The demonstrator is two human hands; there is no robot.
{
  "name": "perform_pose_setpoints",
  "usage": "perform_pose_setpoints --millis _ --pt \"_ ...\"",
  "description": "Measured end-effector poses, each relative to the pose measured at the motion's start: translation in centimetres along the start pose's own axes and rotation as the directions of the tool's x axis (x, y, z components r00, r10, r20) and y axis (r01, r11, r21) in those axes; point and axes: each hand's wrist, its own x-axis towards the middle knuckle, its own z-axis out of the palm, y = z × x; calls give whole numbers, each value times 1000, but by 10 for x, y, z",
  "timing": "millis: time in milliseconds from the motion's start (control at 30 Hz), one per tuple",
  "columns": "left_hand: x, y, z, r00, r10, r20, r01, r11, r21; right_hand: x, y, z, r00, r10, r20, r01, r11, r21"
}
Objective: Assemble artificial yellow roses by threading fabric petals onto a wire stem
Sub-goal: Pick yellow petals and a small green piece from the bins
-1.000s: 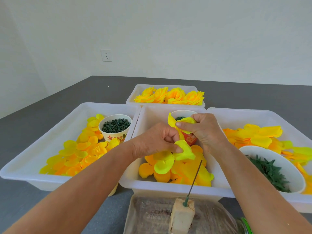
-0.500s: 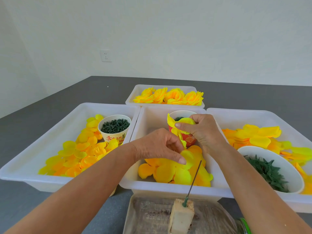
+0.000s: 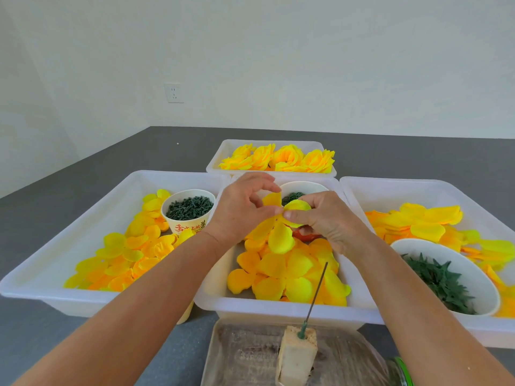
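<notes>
Both hands meet above the middle white tray (image 3: pixel 281 309). My left hand (image 3: pixel 239 210) and my right hand (image 3: pixel 326 218) pinch a yellow fabric petal piece (image 3: pixel 280 232) between thumbs and forefingers; its lobes hang down between them. Loose yellow and orange petals (image 3: pixel 281 277) fill the tray below. A thin wire stem (image 3: pixel 315 296) leans upright from a pale foam block (image 3: pixel 296 355) at the near edge, untouched.
The left tray (image 3: pixel 55 288) holds petals and a paper cup of dark green pieces (image 3: pixel 189 210). The right tray (image 3: pixel 418 190) has petals and a white bowl of green leaf calyxes (image 3: pixel 443 277). A far tray carries finished yellow roses (image 3: pixel 278 158). A second cup (image 3: pixel 301 190) sits behind the hands.
My left hand rose from the petal pile to meet my right hand, and both now pinch the petal piece together, higher above the tray.
</notes>
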Motion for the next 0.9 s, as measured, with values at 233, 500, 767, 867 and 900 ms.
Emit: perform_pose_setpoints --millis 233,500,767,867,900 --pt "-5 4 3 997 -25 76 23 1000 20 -3 0 -2 998 -63 20 65 989 -134" --pt "-6 4 3 993 -6 117 2 999 35 -3 -1 2 996 -68 -61 56 984 -168" --pt "7 -11 -2 945 -209 -251 196 978 -76 -2 -1 -2 992 -59 -111 76 985 156" --pt "9 -13 -4 889 -283 -359 238 957 -165 -3 1 -2 994 -43 -97 54 991 120" --pt "9 -13 -5 879 -284 -383 242 958 -155 -2 1 -2 994 -44 -99 55 993 109"
